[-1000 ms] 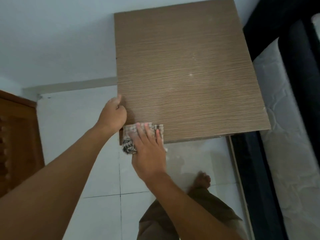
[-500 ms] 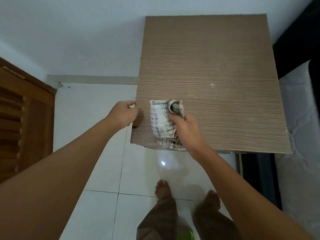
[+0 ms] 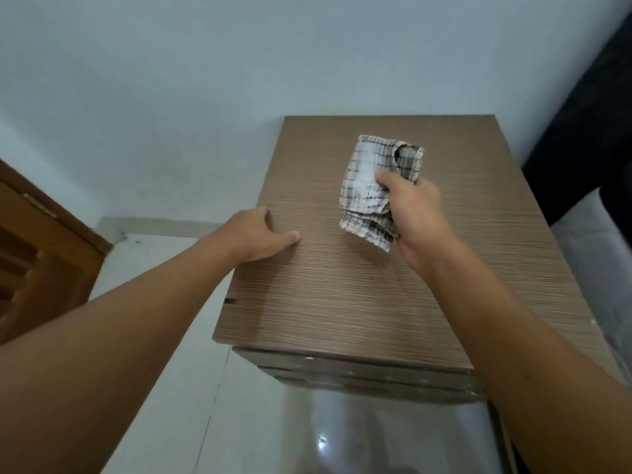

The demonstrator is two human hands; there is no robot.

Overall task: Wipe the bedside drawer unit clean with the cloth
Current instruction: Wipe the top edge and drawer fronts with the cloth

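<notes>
1. Pale wall (image 3: 205, 80) and white tiled floor (image 3: 164, 405) frame a brown wood-grain drawer unit (image 3: 342, 302). It stands between a wooden door (image 3: 41, 268) on the left and a bed (image 3: 595, 254) on the right.
2. Right fingers (image 3: 388, 181) curl round a bunched checked cloth (image 3: 367, 186), the thumb pinching it from the front. The right hand (image 3: 417, 217) holds it over the back half of the top. It looks lifted clear of the wood, though I cannot rule out contact.
3. Left fingers (image 3: 261, 211) lie relaxed and nearly straight, gripping nothing. The left hand (image 3: 254, 236) rests on the top's left edge, apparently steadying the unit.
4. Both forearms reach in from the near side, above the drawer fronts (image 3: 359, 374).
5. The step in hand, as I judge it, is bringing the cloth into place for a stroke across the top.
6. The next move calls for laying the cloth flat, pressing down and sweeping along the grain toward 1 edge. The drawer fronts and sides probably remain.
</notes>
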